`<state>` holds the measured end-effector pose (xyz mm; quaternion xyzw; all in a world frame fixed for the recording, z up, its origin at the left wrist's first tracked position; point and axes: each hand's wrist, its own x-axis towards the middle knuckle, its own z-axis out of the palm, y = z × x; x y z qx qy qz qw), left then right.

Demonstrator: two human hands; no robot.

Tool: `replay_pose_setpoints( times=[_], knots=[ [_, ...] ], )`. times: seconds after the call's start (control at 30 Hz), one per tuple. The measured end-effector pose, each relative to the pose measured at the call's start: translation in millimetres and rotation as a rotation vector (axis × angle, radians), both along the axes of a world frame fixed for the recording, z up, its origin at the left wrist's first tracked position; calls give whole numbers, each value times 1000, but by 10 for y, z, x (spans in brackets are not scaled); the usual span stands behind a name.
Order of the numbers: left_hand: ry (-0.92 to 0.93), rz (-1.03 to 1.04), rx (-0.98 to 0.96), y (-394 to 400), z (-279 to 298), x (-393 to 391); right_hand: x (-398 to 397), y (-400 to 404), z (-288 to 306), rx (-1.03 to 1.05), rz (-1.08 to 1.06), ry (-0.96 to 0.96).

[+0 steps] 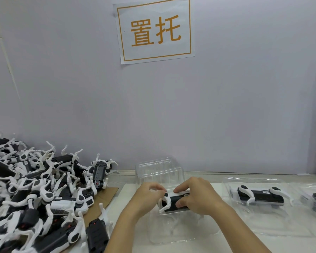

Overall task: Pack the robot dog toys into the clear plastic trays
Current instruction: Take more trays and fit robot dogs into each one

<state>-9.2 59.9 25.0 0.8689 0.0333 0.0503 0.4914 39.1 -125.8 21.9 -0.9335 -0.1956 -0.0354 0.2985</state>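
- White tabletop (pixel 244 241) under you, a bare pale wall behind.
- Nearest: clear tray (pixel 181 229) lies open in front of you.
- Both hands meet over it — your left hand (pixel 146 196) pinches the front end of a robot dog toy (pixel 173 202), your right hand (pixel 199 195) is curled round its body.
- Step in hand looks like seating the toy; next, press it squarely into the moulded recess with its legs folded.
- Left: heap of loose dogs (pixel 35 194).
- Right: packed tray (pixel 259 196).
- Far: wall sign (pixel 155 30).

both hands, left (pixel 150 194) and right (pixel 195 195), are gripping a robot dog toy (pixel 173 201) over a clear tray (pixel 181 229) on the worktop (pixel 226 241).
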Motion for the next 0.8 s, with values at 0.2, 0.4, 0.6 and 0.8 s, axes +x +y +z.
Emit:
replay_pose_setpoints(
  times=[0.2,0.4,0.6,0.8],
  knots=[
    [76,-141,-4,96,-10,-45,5,-2,-10,11,0,-12],
    [78,-115,159,26,10,-23,14,9,-27,16,3,-19],
    [93,-107,167,-35,12,-24,30,25,-41,6,5,-27],
    [38,-55,-34,-72,-60,-19,33,19,-33,-3,-13,-25]
  ],
)
